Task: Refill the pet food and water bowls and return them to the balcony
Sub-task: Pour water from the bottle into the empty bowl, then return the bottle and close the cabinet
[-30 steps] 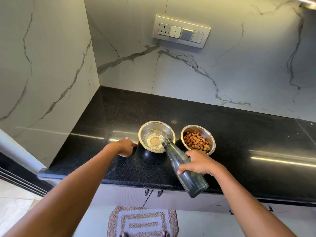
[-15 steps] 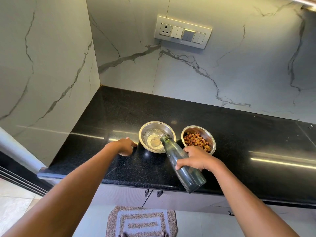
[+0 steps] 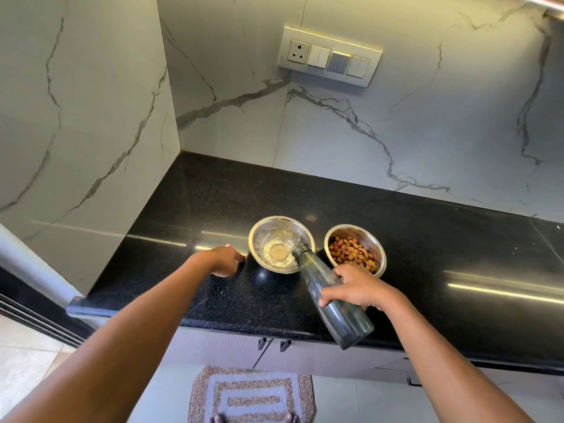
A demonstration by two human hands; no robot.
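Observation:
Two steel bowls stand side by side on the black countertop. The left bowl holds rippling water. The right bowl is filled with brown kibble. My right hand grips a dark clear bottle around its middle, tilted so that its open mouth is over the water bowl's right rim. My left hand rests on the counter just left of the water bowl with its fingers curled; nothing shows in it.
Marble walls close the counter at the back and left. A switch panel is on the back wall. Cabinet doors sit below the counter edge, and a patterned mat lies on the floor by my feet.
The bottle stays tilted at the water bowl, its mouth shifting only slightly. My left hand has not moved.

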